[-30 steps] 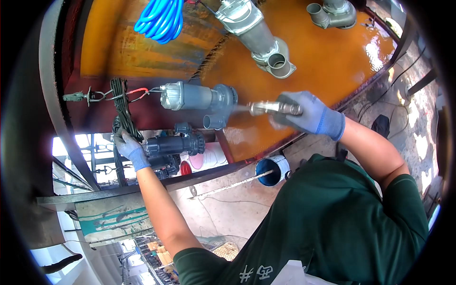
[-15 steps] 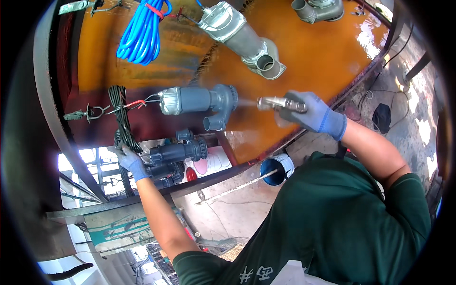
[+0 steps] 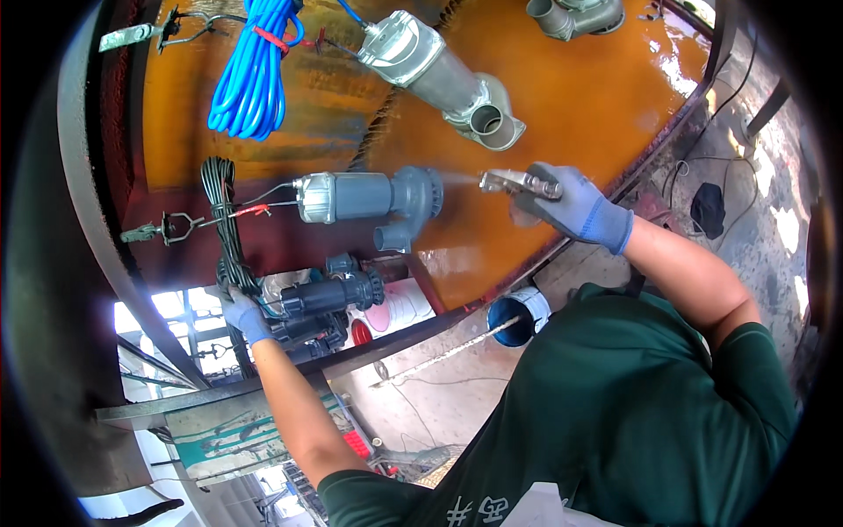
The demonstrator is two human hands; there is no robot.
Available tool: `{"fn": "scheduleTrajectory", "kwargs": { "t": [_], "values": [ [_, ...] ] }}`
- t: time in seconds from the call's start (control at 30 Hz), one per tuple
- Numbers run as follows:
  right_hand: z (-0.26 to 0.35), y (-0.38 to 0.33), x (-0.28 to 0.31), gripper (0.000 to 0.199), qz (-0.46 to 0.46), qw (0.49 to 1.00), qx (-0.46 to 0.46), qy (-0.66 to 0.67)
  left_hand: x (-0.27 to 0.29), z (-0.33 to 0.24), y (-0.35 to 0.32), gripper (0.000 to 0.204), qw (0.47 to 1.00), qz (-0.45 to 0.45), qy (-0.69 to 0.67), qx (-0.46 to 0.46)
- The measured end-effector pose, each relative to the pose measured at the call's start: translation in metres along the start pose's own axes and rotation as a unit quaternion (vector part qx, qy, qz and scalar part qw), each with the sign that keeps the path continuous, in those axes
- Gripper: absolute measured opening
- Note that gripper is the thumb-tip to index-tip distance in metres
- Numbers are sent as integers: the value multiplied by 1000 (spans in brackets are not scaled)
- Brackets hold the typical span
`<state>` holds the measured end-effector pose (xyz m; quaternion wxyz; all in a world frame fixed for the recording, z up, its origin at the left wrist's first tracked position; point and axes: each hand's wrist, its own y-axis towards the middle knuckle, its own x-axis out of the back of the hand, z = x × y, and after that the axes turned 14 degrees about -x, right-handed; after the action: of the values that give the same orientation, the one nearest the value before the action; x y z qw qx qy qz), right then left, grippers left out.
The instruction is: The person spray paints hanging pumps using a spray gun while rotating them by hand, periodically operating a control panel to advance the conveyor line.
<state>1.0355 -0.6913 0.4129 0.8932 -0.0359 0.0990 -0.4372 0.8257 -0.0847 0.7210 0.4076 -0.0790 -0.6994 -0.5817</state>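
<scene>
The blue-gloved right hand point(image 3: 575, 204) is curled round a silver metal spray gun point(image 3: 518, 182), pointing left at a grey tube-shaped pump point(image 3: 362, 195). The blue-gloved left hand point(image 3: 241, 314), arm stretched out, grips a black looped cable point(image 3: 226, 215).

A metallic spray gun point(image 3: 505, 181) mists the grey pump point(image 3: 358, 195) hanging beside a black cable coil point(image 3: 229, 246).

Left hand point(image 3: 242, 314) and right hand point(image 3: 575, 205) are gloved grey-blue; the spray gun point(image 3: 512, 181) in the right is silver, the pump point(image 3: 362, 196) between them blue-grey, the cable point(image 3: 230, 239) at the left black.
</scene>
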Motion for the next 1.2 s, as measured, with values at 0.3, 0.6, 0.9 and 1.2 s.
{"fn": "scheduleTrajectory", "kwargs": {
  "t": [0.3,0.6,0.9,1.2],
  "values": [
    [15,-8,4,27,147,965,14,-217,1,44,15,30,991,42,119,-49],
    [74,26,-10,26,111,936,59,-329,-11,26,8,29,993,7,100,-64],
    [176,33,-79,28,148,801,170,-554,-5,-14,-12,31,981,-44,129,-135],
    [174,30,-105,28,120,775,208,-585,-11,-38,-23,34,985,-42,105,-131]
  ]
}}
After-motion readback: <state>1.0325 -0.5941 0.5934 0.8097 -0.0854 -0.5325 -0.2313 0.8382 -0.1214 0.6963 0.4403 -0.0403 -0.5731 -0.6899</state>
